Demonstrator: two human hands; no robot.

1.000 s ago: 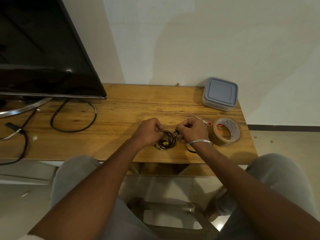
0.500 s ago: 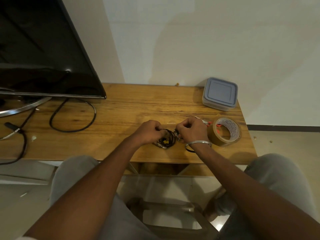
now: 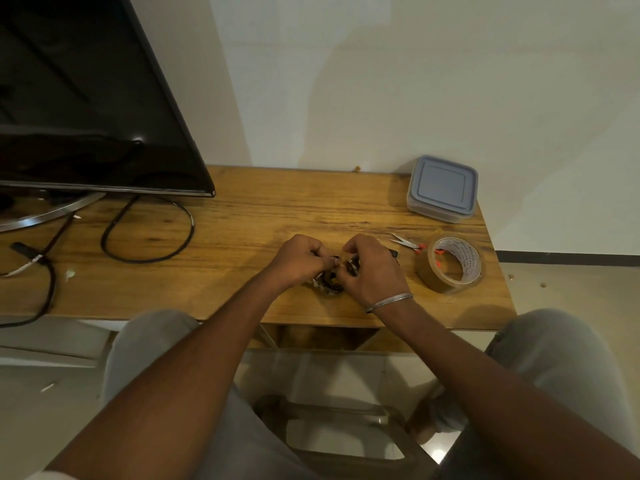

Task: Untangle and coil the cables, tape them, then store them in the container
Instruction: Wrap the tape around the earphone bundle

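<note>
At the far left a TV (image 3: 86, 98) stands on its curved metal foot, its glossy black screen taking up most of that side. Under it runs the table (image 3: 277, 209), a warm, grained wooden top. A black lead (image 3: 149, 233) lies on it in a loose loop below the screen; it looks like the set's own wiring rather than part of the job.

At the back right corner sits the container (image 3: 441, 188), a square clear plastic box with rounded corners and a grey-blue lid pressed on. It is probably parked there out of the way until something is ready to go in. Nearer, the tape (image 3: 450, 265), a brown roll on a printed card core, stands tilted on its edge just right of the work, handy for the right hand.

Both hands are close together near the table's front edge. The left hand (image 3: 298, 261) and right hand (image 3: 374, 268) are each curled and pinching the coil (image 3: 330, 284), likely to keep the turns from springing apart while it is bound. The coil is a small, tight bundle of thin black cable with yellow flecks, mostly hidden between the fingers. Whether a strip of tape is on it I cannot tell.

Small steel scissors (image 3: 407, 242) with red handles lie flat between the right hand and the tape.
</note>
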